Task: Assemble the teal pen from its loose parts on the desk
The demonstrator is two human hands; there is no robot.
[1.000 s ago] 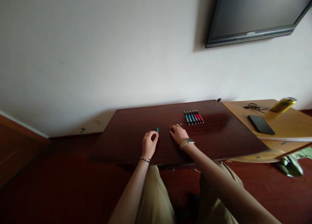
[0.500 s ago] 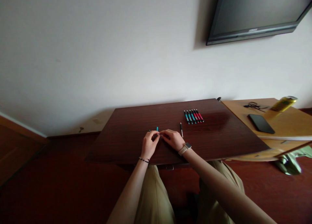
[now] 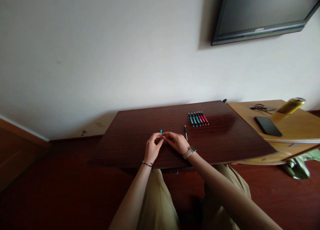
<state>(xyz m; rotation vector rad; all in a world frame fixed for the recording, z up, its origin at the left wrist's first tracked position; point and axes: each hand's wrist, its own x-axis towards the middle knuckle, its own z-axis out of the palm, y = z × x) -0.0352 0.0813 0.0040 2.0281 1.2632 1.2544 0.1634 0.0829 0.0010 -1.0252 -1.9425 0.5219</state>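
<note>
Left hand [image 3: 152, 148] and right hand [image 3: 178, 143] meet fingertip to fingertip above the counter [image 3: 135, 133], each grip narrow, pinched around something too small to tell. A blue piece [image 3: 161, 131] shows just beyond them; the pen [image 3: 185, 132] lies beside the right hand, untouched.

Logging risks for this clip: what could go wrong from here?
The left hand and right hand meet at the fingers; anything small pinched there, too hidden to identify, could slip. The turquoise piece just beyond could get nudged. The black-ended piece beside the right hand might roll if brushed.
</note>
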